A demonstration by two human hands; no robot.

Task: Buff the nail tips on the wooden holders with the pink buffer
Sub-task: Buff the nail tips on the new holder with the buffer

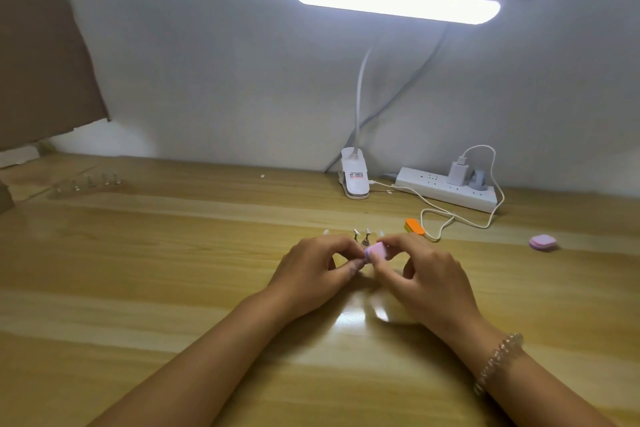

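Observation:
My right hand (424, 274) pinches a small pink buffer (375, 251) at the middle of the wooden table. My left hand (311, 267) meets it from the left, its thumb and fingers pinched on a nail tip stand (358, 263) that is mostly hidden. The buffer's end touches the spot between my two thumbs. Just behind my fingers stands a row of nail tips on metal pegs (362, 236), their wooden holder hidden by my hands. A second wooden holder with several nail tips (90, 184) lies far left near the wall.
An orange buffer block (414, 227) lies right of my hands, and a pink-purple block (543, 242) farther right. A white clip lamp (354, 178), a power strip (446, 188) with charger and a looping white cable (450, 215) sit at the back. Cardboard (41, 55) leans at the left.

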